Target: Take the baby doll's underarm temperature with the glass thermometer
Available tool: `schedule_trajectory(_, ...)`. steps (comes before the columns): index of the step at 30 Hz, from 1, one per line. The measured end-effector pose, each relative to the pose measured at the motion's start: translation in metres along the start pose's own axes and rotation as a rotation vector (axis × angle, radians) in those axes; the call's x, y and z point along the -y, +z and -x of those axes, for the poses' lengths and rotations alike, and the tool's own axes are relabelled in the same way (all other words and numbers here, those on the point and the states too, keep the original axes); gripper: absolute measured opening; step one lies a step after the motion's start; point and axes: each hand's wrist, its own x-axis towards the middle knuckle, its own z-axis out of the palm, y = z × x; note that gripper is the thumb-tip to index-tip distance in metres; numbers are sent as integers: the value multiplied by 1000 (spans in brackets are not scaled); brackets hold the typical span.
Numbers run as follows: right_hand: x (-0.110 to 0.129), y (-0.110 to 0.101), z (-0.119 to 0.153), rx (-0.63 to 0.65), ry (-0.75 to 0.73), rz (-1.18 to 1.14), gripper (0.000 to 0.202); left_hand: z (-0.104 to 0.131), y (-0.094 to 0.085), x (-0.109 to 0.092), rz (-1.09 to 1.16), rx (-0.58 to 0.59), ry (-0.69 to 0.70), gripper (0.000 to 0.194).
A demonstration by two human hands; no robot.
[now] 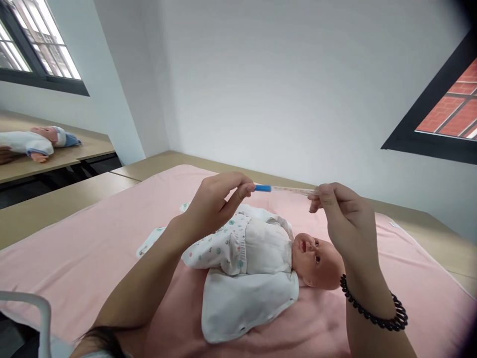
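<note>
A thin glass thermometer [288, 189] with a blue end is held level between my two hands, above the baby doll. My left hand [223, 199] pinches the blue end. The clear end sits in the fingertips of my right hand [343, 214], which has a black coiled band round the wrist. Below lies a baby doll [316, 258] on its back, head to the right, dressed in a white top and patterned trousers [227, 243]. A white garment flap [249, 301] spreads open on the near side of the doll.
The doll rests on a pink blanket [179, 318] spread over wooden tables [74, 201]. Another doll [44, 141] in a blue and white hat lies on a table at the far left. A white curved rail [44, 313] stands at the lower left. Walls and barred windows enclose the back.
</note>
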Motion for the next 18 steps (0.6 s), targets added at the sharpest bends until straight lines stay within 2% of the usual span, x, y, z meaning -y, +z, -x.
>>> schedule_trajectory(4, -2, 2, 0, 17, -3, -115, 15, 0, 0, 3, -55, -78, 21, 9)
schedule_trajectory(10, -4, 2, 0, 23, -21, -171, 15, 0, -2, 2, -69, -85, -12, 9)
schedule_trajectory(15, -5, 1, -4, 88, -32, -104, 12, 0, -3, 4, -88, -58, -17, 9)
schedule_trajectory(17, -11, -5, -8, 114, -65, -55, 10, 0, -2, 5, -106, -67, -21, 9)
schedule_trajectory(18, -15, -10, -11, 85, -98, -47, 11, 0, -2, 5, -114, -85, -32, 10)
